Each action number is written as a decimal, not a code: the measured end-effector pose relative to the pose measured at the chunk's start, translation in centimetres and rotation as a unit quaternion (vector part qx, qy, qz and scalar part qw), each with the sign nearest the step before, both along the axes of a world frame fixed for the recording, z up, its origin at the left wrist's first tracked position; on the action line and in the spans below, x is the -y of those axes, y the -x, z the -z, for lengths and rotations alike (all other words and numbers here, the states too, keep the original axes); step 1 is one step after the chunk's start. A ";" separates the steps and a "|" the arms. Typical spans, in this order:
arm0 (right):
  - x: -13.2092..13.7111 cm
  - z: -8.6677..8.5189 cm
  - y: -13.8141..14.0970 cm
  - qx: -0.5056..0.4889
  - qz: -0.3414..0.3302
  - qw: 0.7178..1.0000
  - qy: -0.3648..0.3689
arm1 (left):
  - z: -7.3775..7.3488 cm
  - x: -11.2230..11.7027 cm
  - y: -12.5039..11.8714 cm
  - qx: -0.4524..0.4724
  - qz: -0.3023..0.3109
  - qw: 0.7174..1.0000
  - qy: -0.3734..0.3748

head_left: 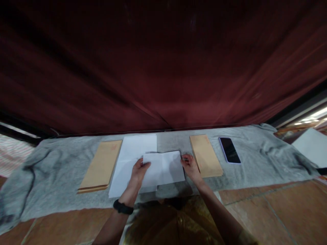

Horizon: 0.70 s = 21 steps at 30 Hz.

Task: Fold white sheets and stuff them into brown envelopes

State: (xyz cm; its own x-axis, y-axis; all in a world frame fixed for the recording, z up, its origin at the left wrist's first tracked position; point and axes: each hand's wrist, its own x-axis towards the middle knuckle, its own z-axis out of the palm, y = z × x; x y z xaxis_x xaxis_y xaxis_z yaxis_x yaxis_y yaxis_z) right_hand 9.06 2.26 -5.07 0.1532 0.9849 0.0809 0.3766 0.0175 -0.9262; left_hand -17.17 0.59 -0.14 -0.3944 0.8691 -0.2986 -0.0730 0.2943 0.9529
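A folded sheet of white paper (172, 166) with a crease down its middle is held between my two hands, above the grey cloth. My left hand (139, 170) pinches its left edge, thumb on top. At its right edge my right hand (189, 165) has its fingers curled against the paper. Larger white sheets (127, 163) lie flat beneath and to the left, partly covered by my left hand and the held paper. To the right of my right hand rests a brown envelope stack (206, 156).
Another stack of brown envelopes (102, 165) lies at the left of the white sheets. A phone (230, 149) with a dark screen lies on the right. Grey cloth (260, 160) covers the surface, and a dark red curtain (163, 85) hangs behind it. Tiled floor (281, 207) shows in front.
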 end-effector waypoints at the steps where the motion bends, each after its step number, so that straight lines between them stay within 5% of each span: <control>1: 0.0 -0.1 0.0 -0.011 0.003 1.000 0.007 | -0.3 0.1 -0.1 0.020 -0.008 1.000 0.000; 12: 3.3 -1.5 0.7 -0.225 0.013 0.964 0.142 | -5.2 1.1 -1.5 0.248 -0.120 0.960 -0.041; 18: 3.1 -3.6 2.8 -0.342 -0.035 0.912 0.223 | -3.5 2.2 -5.1 0.307 -0.171 0.936 -0.027; 21: 2.9 -3.6 3.4 -0.329 -0.033 0.919 0.215 | -2.1 3.1 -7.2 0.314 -0.158 0.936 -0.015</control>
